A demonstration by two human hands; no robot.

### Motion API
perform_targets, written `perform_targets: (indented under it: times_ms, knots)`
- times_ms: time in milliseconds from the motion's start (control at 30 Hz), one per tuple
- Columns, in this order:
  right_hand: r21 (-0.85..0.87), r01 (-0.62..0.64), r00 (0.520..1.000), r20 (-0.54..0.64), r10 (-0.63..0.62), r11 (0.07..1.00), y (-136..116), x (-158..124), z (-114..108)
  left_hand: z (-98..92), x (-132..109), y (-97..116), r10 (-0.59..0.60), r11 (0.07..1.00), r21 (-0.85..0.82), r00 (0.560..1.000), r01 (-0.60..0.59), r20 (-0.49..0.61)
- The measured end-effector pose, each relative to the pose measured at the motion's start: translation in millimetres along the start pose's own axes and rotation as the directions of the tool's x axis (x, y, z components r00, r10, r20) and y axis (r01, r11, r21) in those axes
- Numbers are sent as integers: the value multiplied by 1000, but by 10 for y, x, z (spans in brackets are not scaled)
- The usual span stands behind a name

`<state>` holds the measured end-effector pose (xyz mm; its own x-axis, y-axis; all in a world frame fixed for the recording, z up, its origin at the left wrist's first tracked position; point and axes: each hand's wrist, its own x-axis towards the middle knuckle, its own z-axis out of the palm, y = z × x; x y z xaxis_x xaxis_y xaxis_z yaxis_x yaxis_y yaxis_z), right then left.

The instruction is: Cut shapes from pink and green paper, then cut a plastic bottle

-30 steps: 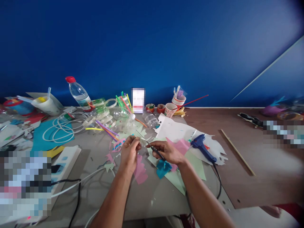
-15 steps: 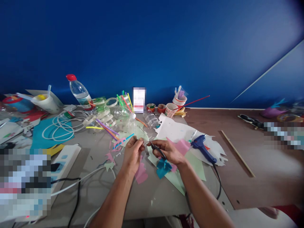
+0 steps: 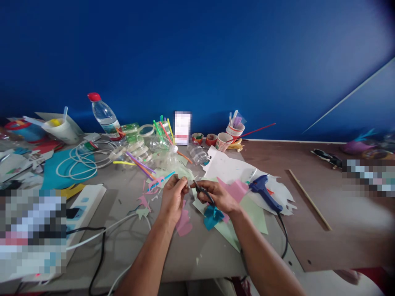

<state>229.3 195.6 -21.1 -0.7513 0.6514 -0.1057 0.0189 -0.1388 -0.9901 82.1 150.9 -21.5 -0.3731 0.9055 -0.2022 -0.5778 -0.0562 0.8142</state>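
Beyond the slim dark metal scissors (image 3: 204, 193) (in your right hand (image 3: 221, 195)) lies a ragged white paper sheet (image 3: 226, 166), a blue pistol-shaped plastic glue gun (image 3: 266, 194) on its right.

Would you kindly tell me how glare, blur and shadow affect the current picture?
Head view: pale glare on the brown surface at right; the purple object at far right looks smeared; a shadow edges the wooden stick; the left hand looks sharper.

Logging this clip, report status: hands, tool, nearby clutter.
Right hand gripping dark scissors. Left hand pinched, contents unclear. Teal paper scrap by right hand; blue glue gun farther right.
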Motion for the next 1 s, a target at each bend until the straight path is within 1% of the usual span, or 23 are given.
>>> perform_targets:
  times_ms: [167,267,333,533,633,700,767,833,867,933,1000]
  knots:
    - [-18,-10,1000,-29,9,1000,1,15,18,4,-5,3,2,1000,1,1000,-2,-2]
    - [10,-9,999,-33,9,1000,2,17,25,6,-6,9,4,1000,-6,1000,-4,-13]
    - [22,3,998,-56,-2,1000,11,16,24,3,-3,10,10,1000,-14,1000,-11,-13]
    - [47,124,975,-192,-113,991,103,37,-35,-18,10,0,29,1000,-2,1000,-29,-9]
    - [50,141,957,-261,-124,989,128,56,-68,-36,27,-19,43,999,15,999,-43,-27]
    - [14,130,939,-322,-119,991,131,69,-80,-55,46,-43,69,997,47,997,-67,-37]
    - [-69,94,919,-377,-113,993,137,82,-84,-78,68,-72,107,990,101,993,-102,-48]
    - [-249,13,893,-433,-123,969,152,92,-83,-103,91,-100,145,977,169,988,-133,-60]
    - [-362,-45,874,-465,-138,931,161,94,-82,-116,103,-113,160,968,204,985,-144,-66]
    - [-561,-173,839,-514,-177,809,173,90,-78,-143,126,-134,184,950,271,980,-158,-75]
    - [-681,-272,826,-528,-199,680,167,76,-74,-169,147,-146,205,925,340,976,-168,-76]
